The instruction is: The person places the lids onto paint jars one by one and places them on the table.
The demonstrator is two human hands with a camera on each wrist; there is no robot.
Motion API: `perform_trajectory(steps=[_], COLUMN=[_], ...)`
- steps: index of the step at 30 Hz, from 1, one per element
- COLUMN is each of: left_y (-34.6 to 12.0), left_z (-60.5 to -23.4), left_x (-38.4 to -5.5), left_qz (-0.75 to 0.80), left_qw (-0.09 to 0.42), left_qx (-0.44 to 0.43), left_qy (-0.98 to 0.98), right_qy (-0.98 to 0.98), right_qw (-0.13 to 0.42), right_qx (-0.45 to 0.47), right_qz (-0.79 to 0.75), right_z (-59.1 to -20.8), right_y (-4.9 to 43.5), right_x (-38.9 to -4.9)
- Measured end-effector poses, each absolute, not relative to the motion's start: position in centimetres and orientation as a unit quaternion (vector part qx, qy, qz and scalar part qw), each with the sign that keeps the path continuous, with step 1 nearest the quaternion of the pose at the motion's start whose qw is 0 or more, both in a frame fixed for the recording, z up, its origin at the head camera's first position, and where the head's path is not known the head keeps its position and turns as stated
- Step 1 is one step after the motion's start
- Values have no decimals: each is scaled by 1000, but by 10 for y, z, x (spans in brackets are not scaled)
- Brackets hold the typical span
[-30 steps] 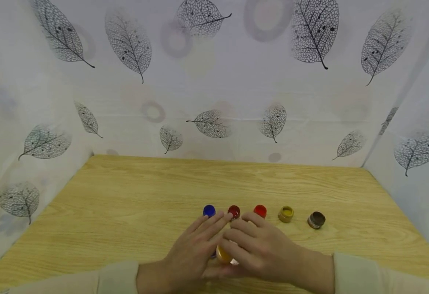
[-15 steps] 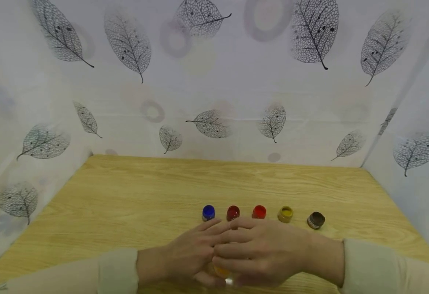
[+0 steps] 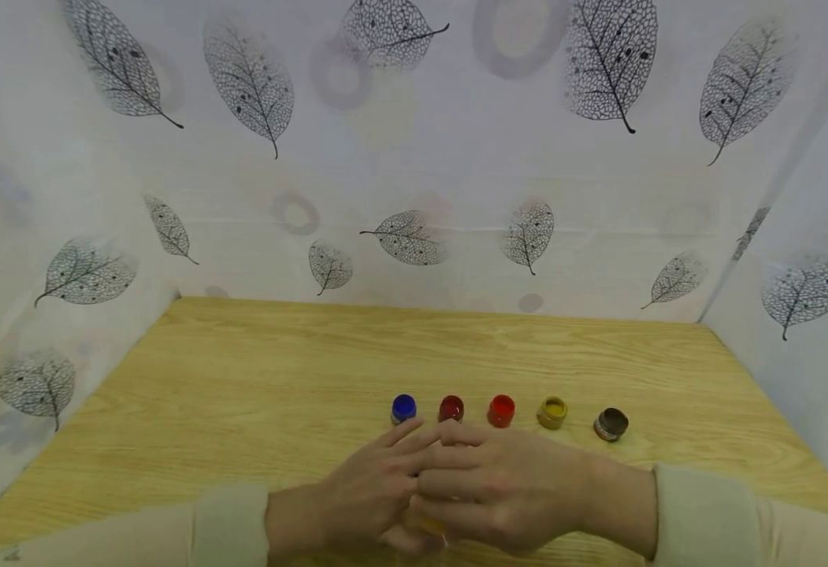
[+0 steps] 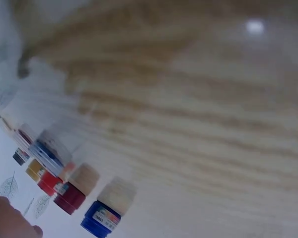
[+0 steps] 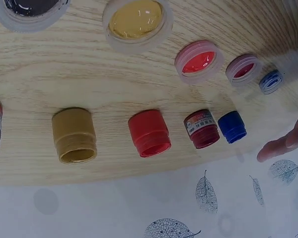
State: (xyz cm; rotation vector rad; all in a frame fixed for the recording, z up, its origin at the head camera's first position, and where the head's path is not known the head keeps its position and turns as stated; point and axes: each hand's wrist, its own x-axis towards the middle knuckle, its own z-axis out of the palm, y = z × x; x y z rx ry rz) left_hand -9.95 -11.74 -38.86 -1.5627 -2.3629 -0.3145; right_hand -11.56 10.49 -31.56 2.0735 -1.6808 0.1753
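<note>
Low in the head view, my left hand and right hand meet, fingers overlapping. Between them they hold a small yellow-orange jar, mostly covered by the fingers and thumbs. Just beyond stand open paint jars in a row: a blue jar, a dark red jar, a red jar, an ochre jar and a black jar. Fingertips show at the right edge of the right wrist view. The left wrist view is blurred.
Paint-coated lids lie in a row before the jars: a black lid, a yellow lid, a red lid, a dark red lid and a blue lid. Leaf-patterned sheeting walls the wooden table.
The right hand has turned flatter and come further over the left fingers, covering more of the yellow-orange jar. The hands have barely moved over the last half second. The row of jars stays put.
</note>
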Motion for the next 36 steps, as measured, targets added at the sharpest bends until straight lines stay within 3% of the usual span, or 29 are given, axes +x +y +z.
perform_trajectory(steps=[10, 16, 21, 26, 36], left_y=[-113, -112, -113, -117, -117], left_z=[-390, -389, -384, -377, -375], left_x=[-84, -84, -95, -111, -115], left_qz=[-127, -108, -121, -76, -37], left_qw=[230, 252, 242, 180, 169], left_qx=[-478, -465, -534, -606, -617], left_qy=[-838, -842, -801, -771, -768], right_qy=[-650, -659, -661, -638, -636], right_qw=[281, 303, 248, 245, 234], right_qx=[702, 685, 706, 730, 735], right_qz=[79, 75, 59, 16, 12], right_z=[-321, -319, -310, -305, -306], right_y=[105, 104, 110, 113, 109], right_x=[-114, -114, -117, -116, -113])
